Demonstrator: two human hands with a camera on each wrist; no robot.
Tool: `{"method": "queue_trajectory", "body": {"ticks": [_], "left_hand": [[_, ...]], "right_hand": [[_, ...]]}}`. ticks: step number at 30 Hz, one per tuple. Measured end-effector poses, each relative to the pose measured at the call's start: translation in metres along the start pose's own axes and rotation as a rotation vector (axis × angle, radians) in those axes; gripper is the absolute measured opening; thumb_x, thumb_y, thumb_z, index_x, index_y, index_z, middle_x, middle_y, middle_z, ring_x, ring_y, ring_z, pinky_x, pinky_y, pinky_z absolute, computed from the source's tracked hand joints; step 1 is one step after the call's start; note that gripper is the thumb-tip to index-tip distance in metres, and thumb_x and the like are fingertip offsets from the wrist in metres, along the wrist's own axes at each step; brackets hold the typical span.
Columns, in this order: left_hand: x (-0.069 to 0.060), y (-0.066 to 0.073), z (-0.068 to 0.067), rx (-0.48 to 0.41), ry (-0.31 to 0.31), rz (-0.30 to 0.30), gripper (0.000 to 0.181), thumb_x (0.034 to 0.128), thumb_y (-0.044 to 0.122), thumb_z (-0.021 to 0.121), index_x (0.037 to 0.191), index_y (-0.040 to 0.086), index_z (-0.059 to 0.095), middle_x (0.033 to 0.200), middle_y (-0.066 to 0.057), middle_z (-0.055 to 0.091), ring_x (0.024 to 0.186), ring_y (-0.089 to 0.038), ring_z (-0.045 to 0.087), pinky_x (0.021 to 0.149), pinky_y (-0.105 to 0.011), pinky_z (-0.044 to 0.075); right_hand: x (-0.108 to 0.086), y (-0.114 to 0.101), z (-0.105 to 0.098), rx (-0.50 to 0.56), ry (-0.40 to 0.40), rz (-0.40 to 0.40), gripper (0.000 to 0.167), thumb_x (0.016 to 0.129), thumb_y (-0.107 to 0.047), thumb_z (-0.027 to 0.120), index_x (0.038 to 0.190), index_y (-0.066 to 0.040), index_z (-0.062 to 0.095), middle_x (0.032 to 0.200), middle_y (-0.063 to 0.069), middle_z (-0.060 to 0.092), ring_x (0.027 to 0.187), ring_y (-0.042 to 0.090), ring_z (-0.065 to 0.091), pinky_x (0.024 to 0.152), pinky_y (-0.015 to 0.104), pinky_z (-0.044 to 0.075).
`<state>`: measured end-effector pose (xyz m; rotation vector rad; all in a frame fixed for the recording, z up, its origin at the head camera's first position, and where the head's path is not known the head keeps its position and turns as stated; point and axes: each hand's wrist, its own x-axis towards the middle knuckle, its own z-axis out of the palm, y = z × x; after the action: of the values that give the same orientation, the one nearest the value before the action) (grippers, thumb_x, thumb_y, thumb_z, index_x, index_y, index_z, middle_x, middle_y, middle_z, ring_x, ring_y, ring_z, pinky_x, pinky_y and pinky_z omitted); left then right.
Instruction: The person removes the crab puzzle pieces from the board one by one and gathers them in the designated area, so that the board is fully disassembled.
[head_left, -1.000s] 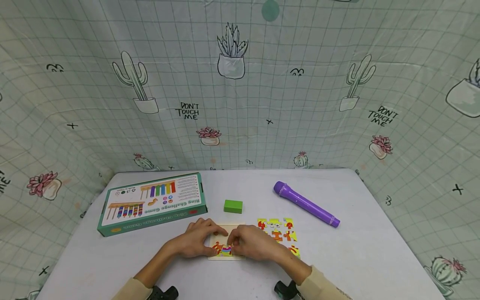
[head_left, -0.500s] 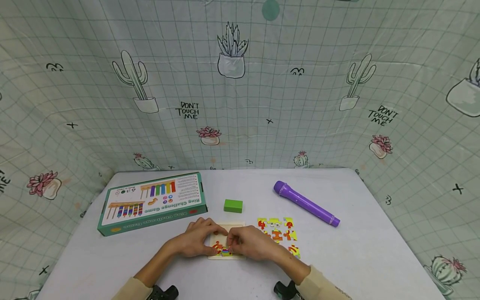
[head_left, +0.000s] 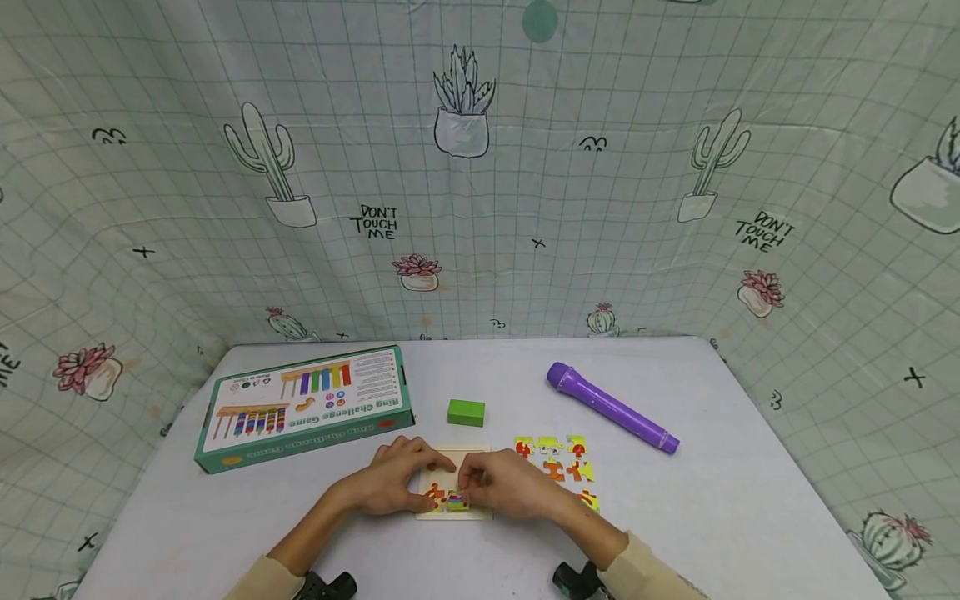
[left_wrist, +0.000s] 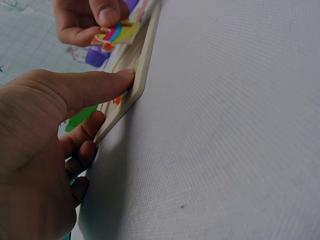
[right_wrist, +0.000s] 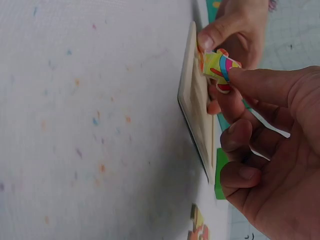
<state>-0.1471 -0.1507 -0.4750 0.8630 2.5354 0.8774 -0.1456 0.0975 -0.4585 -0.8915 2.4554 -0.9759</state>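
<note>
My left hand (head_left: 392, 478) holds the left side of a shallow wooden puzzle board (head_left: 474, 516), its thumb on the board's front corner and its other fingers along the edge. Under that thumb lies an orange-and-yellow puzzle piece (head_left: 433, 496). Between thumb and index finger, my right hand (head_left: 510, 485) pinches a yellow puzzle piece (right_wrist: 216, 66) with a blue and pink band. In the left wrist view this piece (left_wrist: 120, 33) is tilted, above the board's surface. Fingers and palm hide parts of the board.
Several loose puzzle pieces (head_left: 553, 472) lie in rows right of the board, partly behind my right hand. A green block (head_left: 467, 412) stands behind the board. At the back left is a game box (head_left: 307, 407); a purple tube (head_left: 613, 408) lies at the right.
The banded piece has tilted and shifted slightly to the right in my right hand's pinch. My left hand keeps its place on the board.
</note>
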Motion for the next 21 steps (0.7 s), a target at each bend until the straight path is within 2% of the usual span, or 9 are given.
{"method": "queue_trajectory", "body": {"ticks": [9, 14, 21], "left_hand": [[0.000, 0.000, 0.000, -0.014, 0.006, -0.005, 0.047, 0.0844, 0.029, 0.079, 0.129, 0.026, 0.064, 0.118, 0.006, 0.055, 0.110, -0.016, 0.041, 0.089, -0.044, 0.028], [0.000, -0.002, 0.001, -0.021, 0.007, -0.005, 0.047, 0.0841, 0.029, 0.079, 0.128, 0.027, 0.065, 0.119, 0.007, 0.056, 0.110, -0.016, 0.042, 0.090, -0.045, 0.028], [0.000, -0.002, 0.001, -0.028, 0.003, 0.002, 0.046, 0.0843, 0.028, 0.079, 0.128, 0.027, 0.065, 0.120, 0.006, 0.056, 0.111, -0.016, 0.042, 0.091, -0.045, 0.028]], "right_hand": [[-0.015, 0.012, -0.022, -0.008, 0.016, 0.018, 0.007, 0.090, -0.017, 0.075, 0.089, -0.021, 0.068, 0.079, -0.014, 0.061, 0.072, 0.003, 0.054, 0.065, 0.023, 0.044], [-0.027, 0.023, -0.034, -0.030, 0.024, 0.027, 0.008, 0.089, -0.013, 0.074, 0.088, -0.019, 0.068, 0.079, -0.013, 0.062, 0.071, 0.004, 0.055, 0.065, 0.023, 0.045], [-0.047, 0.043, -0.049, -0.004, -0.004, 0.077, 0.006, 0.090, -0.012, 0.074, 0.089, -0.016, 0.069, 0.080, -0.011, 0.063, 0.070, 0.005, 0.056, 0.063, 0.023, 0.046]]}}
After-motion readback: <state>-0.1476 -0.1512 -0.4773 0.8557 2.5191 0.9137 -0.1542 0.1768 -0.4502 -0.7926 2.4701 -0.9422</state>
